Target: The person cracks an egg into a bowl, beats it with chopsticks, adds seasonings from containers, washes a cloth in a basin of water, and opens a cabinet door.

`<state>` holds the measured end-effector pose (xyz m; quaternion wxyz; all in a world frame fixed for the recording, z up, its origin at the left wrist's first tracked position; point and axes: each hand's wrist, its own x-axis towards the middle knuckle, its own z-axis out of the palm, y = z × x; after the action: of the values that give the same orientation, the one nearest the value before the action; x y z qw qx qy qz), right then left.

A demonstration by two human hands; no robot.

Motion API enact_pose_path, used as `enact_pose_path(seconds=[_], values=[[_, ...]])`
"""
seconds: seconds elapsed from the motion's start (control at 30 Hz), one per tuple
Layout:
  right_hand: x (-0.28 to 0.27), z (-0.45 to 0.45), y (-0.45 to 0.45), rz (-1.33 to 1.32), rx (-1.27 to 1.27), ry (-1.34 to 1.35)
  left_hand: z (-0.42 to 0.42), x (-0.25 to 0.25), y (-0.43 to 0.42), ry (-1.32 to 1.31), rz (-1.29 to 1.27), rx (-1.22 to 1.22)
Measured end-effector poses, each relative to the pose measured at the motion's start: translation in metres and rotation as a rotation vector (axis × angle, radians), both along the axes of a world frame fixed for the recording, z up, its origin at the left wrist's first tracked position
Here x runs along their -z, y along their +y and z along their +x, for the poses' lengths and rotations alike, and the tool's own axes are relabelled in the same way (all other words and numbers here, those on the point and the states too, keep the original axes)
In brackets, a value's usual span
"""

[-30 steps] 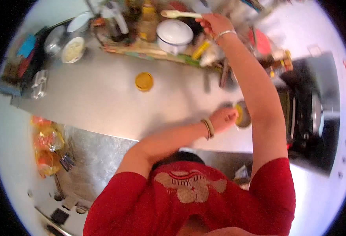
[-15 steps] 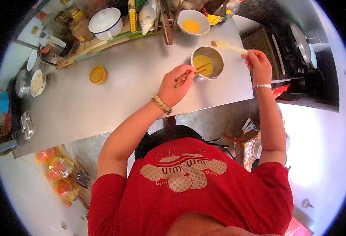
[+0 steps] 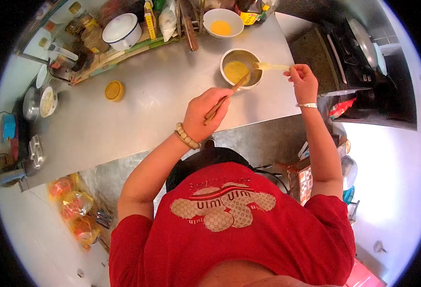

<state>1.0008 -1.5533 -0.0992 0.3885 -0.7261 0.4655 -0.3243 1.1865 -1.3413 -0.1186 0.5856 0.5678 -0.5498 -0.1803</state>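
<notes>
My left hand (image 3: 206,111) is closed round a pair of wooden chopsticks (image 3: 224,99), whose tips reach into a small metal bowl (image 3: 225,57). Yellow liquid (image 3: 235,71), like beaten egg, lies in that bowl. Pinched in my right hand (image 3: 304,82) is the end of a pale-handled brush (image 3: 273,67). Its bristle end hangs over the bowl's right rim, close to the chopstick tips; I cannot tell whether they touch. Behind the metal bowl stands a white bowl (image 3: 239,20) with orange-yellow liquid in it.
A yellow lid or jar (image 3: 114,90) sits on the metal table (image 3: 157,91). Along the back, a shelf holds a white enamel pot (image 3: 121,32) and several bottles. A stove with a pan (image 3: 362,44) is at the right. White dishes (image 3: 48,101) stand at the far left.
The brush has come down and left, from beyond the bowl's upper right to over its rim. My left hand has drawn back slightly toward me, still gripping the chopsticks. The whole view has shifted a little.
</notes>
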Motion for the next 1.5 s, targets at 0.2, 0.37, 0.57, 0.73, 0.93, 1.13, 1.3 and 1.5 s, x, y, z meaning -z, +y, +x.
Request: enact_pose_path(seconds=[0.2, 0.37, 0.57, 0.73, 0.93, 1.13, 1.3, 1.5], values=[[0.009, -0.001, -0.004, 0.028, -0.03, -0.081, -0.001, 0.0, -0.004, -0.017, -0.008, -0.002], [0.007, 0.0, -0.003, 0.035, -0.024, -0.029, 0.002, 0.0, -0.006, -0.028, 0.03, -0.012], [0.009, 0.0, -0.005, 0.03, -0.007, -0.017, 0.003, 0.004, -0.005, -0.006, 0.016, -0.029], [0.006, -0.002, -0.008, 0.101, 0.043, -0.028, 0.016, 0.019, -0.022, 0.367, 0.138, -0.068], [0.007, 0.002, -0.009, 0.225, 0.061, -0.121, 0.025, 0.033, -0.063, 0.517, 0.363, 0.025], [-0.006, 0.02, -0.003, 0.384, 0.05, -0.283, 0.038, 0.034, -0.075, 0.448, 0.407, 0.013], [-0.019, 0.053, 0.005, 0.532, -0.03, -0.41, 0.041, 0.048, -0.073, 0.489, 0.29, -0.023], [-0.035, 0.137, 0.013, 0.66, -0.179, -0.547, 0.037, 0.047, -0.067, 0.662, 0.302, 0.059]])
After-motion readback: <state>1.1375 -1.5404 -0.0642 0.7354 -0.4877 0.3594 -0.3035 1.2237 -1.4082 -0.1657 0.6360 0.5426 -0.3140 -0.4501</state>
